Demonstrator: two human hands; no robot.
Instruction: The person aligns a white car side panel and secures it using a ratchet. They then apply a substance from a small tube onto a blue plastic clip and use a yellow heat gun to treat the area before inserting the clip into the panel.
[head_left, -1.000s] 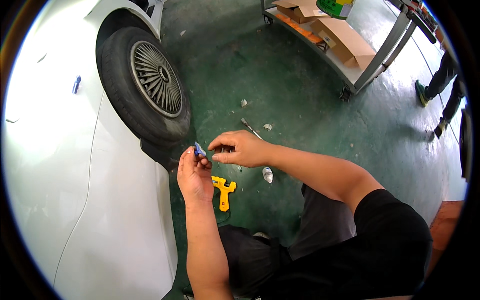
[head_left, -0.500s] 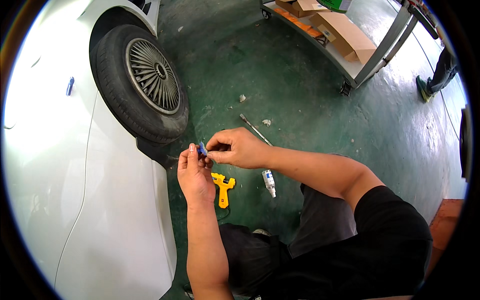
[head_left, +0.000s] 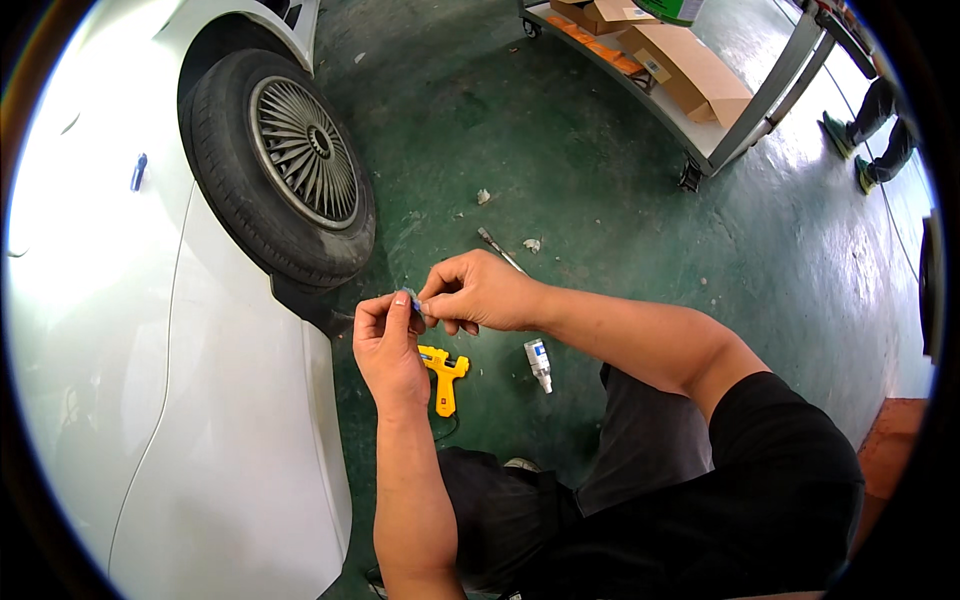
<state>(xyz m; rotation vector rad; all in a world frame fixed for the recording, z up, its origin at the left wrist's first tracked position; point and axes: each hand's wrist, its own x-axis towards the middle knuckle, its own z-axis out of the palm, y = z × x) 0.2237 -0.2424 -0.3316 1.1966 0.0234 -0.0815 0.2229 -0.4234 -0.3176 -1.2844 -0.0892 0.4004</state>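
Between my two hands is a small blue tab (head_left: 416, 305), mostly covered by the fingers, with a pale, see-through bit along its edge. My left hand (head_left: 388, 345) pinches it between thumb and fingers from the left. From the other side my right hand (head_left: 485, 292) has its thumb and forefinger closed on the tab's edge. Just below the hands a yellow glue gun (head_left: 444, 380) lies on the floor. A small clear bottle (head_left: 538, 364) with a white nozzle is right of it. Partly hidden behind my right hand lies a metal rod (head_left: 500, 249).
A white car (head_left: 240, 450) with its wheel (head_left: 310, 150) fills the left side; a small dark blue object (head_left: 138, 172) rests on its panel. A wheeled cart (head_left: 690, 140) with cardboard boxes (head_left: 685, 70) stands far right. Another person's legs (head_left: 885, 130) show beyond it.
My hands have shifted slightly and turned the blue tab, so less of it shows. My right fingers have changed their hold. The other person's legs at far right have moved into fuller view.
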